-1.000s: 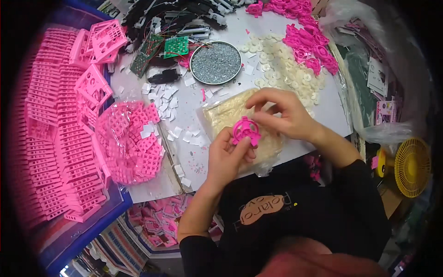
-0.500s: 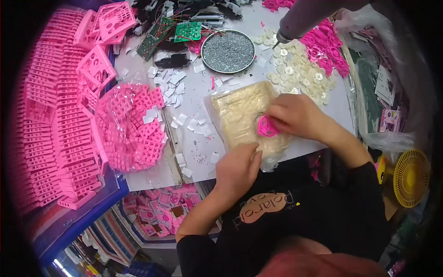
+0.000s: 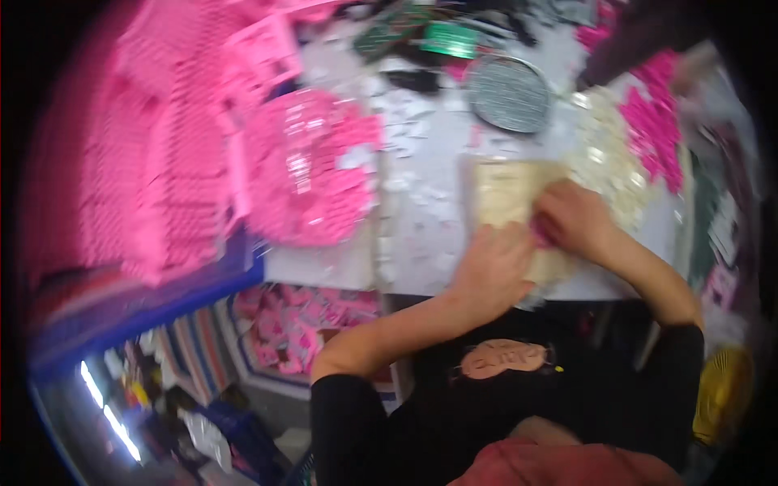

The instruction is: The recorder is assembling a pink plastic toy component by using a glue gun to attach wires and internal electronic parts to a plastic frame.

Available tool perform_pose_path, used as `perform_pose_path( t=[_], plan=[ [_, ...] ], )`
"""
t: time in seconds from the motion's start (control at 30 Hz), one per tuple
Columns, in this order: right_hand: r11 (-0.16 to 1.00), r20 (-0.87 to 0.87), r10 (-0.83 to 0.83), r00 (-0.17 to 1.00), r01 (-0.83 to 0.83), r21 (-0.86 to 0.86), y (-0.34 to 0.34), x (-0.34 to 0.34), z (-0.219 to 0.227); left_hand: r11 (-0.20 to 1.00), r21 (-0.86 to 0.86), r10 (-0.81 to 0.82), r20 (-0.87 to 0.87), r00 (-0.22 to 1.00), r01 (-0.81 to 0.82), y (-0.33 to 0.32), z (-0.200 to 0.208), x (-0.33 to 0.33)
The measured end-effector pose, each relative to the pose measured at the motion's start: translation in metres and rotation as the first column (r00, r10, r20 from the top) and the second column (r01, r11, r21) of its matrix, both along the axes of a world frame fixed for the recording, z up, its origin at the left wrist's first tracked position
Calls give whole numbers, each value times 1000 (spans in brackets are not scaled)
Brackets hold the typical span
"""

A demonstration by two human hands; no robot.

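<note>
A tan pad in clear plastic wrap [image 3: 506, 182] lies on the white worktable in front of me. My right hand [image 3: 577, 220] is closed over its right side, pinching a small bright pink plastic part [image 3: 543, 232], mostly covered by the fingers. On the pad's lower left rests my left hand [image 3: 496, 271], its thumb apart from the stretched fingers, whose tips lie close to the pink part. I see nothing held in the left hand. Motion blur softens both hands.
Behind the pad stands a round dish of small metal screws [image 3: 509, 95]. A dark power screwdriver [image 3: 628, 44] hangs over cream discs [image 3: 604, 154] and pink parts [image 3: 656, 121]. Left lie a clear bag of pink pieces [image 3: 312, 178] and stacked pink frames [image 3: 162, 162].
The whole view has shifted, so the table things appear farther right. My left hand has moved closer to my right hand and the pink part, its fingers straighter.
</note>
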State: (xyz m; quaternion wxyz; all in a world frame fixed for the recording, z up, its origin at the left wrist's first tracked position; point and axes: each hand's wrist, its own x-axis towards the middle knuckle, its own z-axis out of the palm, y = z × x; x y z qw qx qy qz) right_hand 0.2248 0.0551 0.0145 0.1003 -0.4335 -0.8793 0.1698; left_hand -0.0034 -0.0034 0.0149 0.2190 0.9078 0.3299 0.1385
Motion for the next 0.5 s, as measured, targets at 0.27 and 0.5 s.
perform_pose_path(
  t=[0.27,0.5],
  plan=[
    [991,-173,52,984,-71,-109,7,5,56,670,56,536,653,535,-740,139,109,-200],
    [997,-240,-32,970,13,-81,5,26,49,260,81,865,-462,195,-962,228,100,-339]
  ],
)
